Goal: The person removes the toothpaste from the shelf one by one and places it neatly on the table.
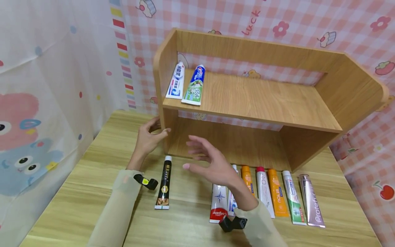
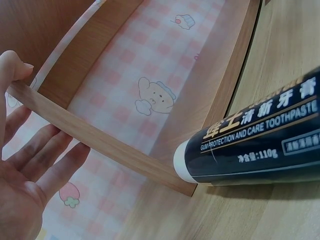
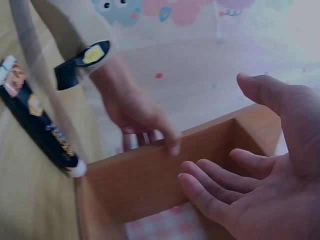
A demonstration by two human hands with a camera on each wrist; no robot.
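Note:
My left hand holds the left side panel of a two-tier wooden shelf, thumb on one face and fingers on the other. A black toothpaste tube with a white cap lies on the table just right of my left wrist, its cap close to the shelf's foot. My right hand hangs in the air before the lower tier, fingers loosely bent around nothing. On the upper tier, at its left end, lie a white toothpaste tube and a blue-green toothpaste tube.
Below my right hand lies a red-and-white Colgate tube. A row of several more tubes runs rightward along the shelf front, including an orange tube, a green-white tube and a silvery-pink tube. Patterned cloth hangs behind and left.

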